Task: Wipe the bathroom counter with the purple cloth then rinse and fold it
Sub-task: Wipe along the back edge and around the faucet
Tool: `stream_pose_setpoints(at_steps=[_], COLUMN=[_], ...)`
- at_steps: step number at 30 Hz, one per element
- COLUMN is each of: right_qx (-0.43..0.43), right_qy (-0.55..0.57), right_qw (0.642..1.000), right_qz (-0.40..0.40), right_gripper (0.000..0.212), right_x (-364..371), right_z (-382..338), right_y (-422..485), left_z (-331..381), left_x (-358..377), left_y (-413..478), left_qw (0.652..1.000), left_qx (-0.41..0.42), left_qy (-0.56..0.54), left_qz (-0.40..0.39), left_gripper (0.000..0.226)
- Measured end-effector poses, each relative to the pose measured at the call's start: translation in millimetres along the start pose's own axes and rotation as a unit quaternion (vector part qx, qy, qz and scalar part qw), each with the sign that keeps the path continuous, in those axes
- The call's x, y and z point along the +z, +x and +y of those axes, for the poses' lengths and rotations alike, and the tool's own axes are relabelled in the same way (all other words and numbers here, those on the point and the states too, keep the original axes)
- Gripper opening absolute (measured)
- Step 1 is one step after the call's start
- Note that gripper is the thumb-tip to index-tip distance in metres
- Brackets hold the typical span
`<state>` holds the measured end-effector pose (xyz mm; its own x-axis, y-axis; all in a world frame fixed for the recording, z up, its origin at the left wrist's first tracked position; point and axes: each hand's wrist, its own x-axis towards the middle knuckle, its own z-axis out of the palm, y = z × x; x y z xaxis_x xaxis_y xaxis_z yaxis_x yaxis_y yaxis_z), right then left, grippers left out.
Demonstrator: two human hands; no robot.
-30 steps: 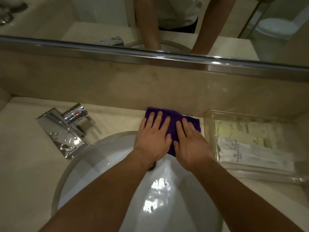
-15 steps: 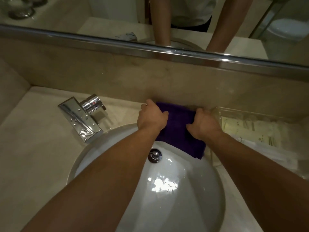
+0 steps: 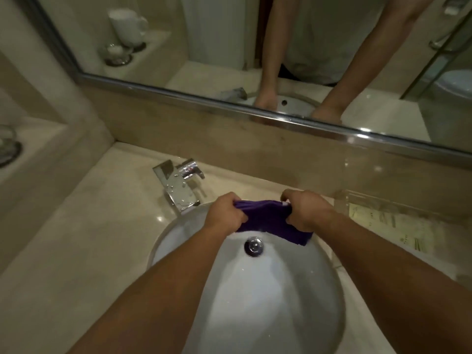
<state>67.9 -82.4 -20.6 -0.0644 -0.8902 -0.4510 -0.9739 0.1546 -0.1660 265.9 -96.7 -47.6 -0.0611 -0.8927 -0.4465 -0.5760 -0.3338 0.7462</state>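
Cloth: the purple cloth (image 3: 265, 218) is held bunched and lifted between both hands, above the far rim of the sink and near the back edge of the bench. One loose corner hangs below the right hand, over the right side of the basin.
Left hand: the left hand (image 3: 226, 213) is seen knuckles up, with its fingers curled round the left end of the cloth.
Right hand: the right hand (image 3: 305, 213) is closed on the right end of the cloth, which is gripped between thumb and curled fingers.
Sink: a white oval sink (image 3: 281, 302) is set into the bench, and its wall shines wet. A chrome drain plug (image 3: 253, 246) is seen in the bowl just below the cloth.
Faucet: a chrome faucet (image 3: 178, 185) beaded with drops is mounted at the back left of the sink rim, its flat spout angled toward the bowl.
Bench: the bench (image 3: 89, 238) is of glossy beige stone and is closed at the back by a matching backsplash (image 3: 204, 139).
Tray: a clear tray (image 3: 343, 200) is placed toward the back right corner of the bench, just beside the right hand. Pale printed packets (image 3: 398, 226) are held in it; the print cannot be read.
Mirror: a mirror (image 3: 229, 47) with a chrome lower edge is fixed above the backsplash. Both forearms and a white mug (image 3: 127, 25) are reflected in it.
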Motion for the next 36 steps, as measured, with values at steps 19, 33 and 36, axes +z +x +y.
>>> stream_pose_setpoints(at_steps=[19, 33, 36], right_qx=[0.026, 0.053, 0.05], right_qy=[0.07, 0.232, 0.237], right_qw=[0.997, 0.97, 0.968], right_qz=[-0.012, 0.043, 0.072], right_gripper=[0.016, 0.027, 0.026], right_x=[26, 54, 49], right_z=[-171, -149, -149], right_y=[-60, 60, 82], left_z=[-101, -124, -113], left_x=[-162, -128, -128], left_y=[-69, 23, 32], left_qw=[0.998, 0.986, 0.991], left_qx=[-0.032, -0.096, -0.075], left_qy=[0.007, -0.13, -0.038], left_qz=[-0.044, 0.044, 0.108], left_gripper=[0.016, 0.008, 0.005])
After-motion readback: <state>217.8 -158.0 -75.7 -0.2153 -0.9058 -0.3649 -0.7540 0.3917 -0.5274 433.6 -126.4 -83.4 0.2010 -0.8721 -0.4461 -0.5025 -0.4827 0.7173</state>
